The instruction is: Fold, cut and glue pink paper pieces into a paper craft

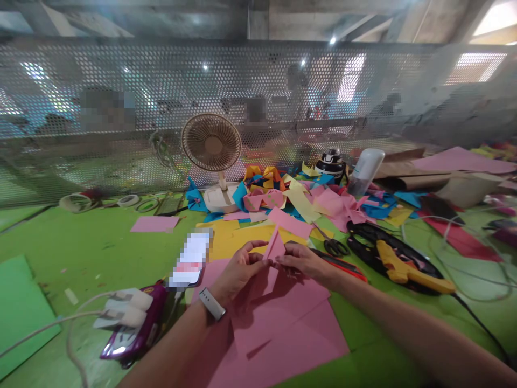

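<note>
Between my two hands stands a folded piece of pink paper [276, 247], pointed at the top. My left hand [247, 264] pinches its lower left side with thumb and fingers; a watch with a pale band [211, 303] is on that wrist. From the other side, my right hand [301, 260] has its fingers closed on the paper's lower right edge. Beneath both hands lie large pink sheets [291, 345], with my shadow across them. Yellow paper [220, 242] spreads just beyond.
A phone [189, 258] and a purple power strip [139, 323] with plugs lie left. Scissors [334, 246] and a yellow glue gun [407, 269] lie right. Behind are a small fan [212, 144], folded paper pieces [266, 200], tape rolls [76, 202] and a perforated metal screen [141, 81].
</note>
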Tool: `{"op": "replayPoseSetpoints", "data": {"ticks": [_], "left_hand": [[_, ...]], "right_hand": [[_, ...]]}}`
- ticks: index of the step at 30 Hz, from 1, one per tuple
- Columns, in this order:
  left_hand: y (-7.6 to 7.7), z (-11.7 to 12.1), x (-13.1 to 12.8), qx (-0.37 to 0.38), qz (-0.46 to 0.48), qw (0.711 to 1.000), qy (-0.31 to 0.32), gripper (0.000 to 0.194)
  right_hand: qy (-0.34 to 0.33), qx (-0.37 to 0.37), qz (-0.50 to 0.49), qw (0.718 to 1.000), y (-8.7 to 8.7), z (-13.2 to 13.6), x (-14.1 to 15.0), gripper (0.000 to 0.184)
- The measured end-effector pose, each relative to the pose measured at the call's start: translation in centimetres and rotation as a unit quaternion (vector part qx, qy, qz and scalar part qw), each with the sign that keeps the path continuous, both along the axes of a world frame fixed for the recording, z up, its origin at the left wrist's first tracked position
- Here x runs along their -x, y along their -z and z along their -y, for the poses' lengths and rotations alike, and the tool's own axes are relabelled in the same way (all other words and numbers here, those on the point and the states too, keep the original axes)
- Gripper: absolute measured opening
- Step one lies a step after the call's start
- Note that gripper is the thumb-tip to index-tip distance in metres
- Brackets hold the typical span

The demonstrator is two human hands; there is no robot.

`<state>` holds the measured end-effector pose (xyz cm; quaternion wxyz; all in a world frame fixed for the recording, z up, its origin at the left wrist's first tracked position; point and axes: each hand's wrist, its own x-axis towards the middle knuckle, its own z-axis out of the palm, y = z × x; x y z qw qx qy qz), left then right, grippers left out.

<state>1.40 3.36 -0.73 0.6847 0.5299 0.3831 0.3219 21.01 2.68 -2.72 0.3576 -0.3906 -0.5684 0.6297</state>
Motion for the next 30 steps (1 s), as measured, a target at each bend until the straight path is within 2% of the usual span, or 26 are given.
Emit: {"op": "replayPoseSetpoints", "data": {"ticks": [6,14,20,24,30], "left_hand": [[0.10,-0.18,0.13,-0.009,0.016,1.000,0.013,0.055],[-0.22,-0.01,0.20,-0.001,0.016,1.000,0.014,0.054],[0.20,-0.18,0.21,-0.006,-0.003,1.000,0.004,0.057],[-0.04,-0.02,0.22,-0.009,0.008,1.000,0.008,0.056],[-0.18,-0.13,0.35,0.003,0.017,1.000,0.022,0.057]], "right_hand": [[-0.023,-0.017,0.004,1.000,0.29,-0.23,-0.04,0.027],[-0.012,-0.010,0.012,1.000,0.80,-0.56,-0.13,0.028],[-0.021,-0.003,0.011,1.000,0.65,-0.54,-0.18,0.028],[-0.021,0.009,0.007,1.000,0.32,-0.44,-0.29,0.025],[-0.015,-0.008,0.006,1.000,0.39,-0.38,-0.05,0.030]]}}
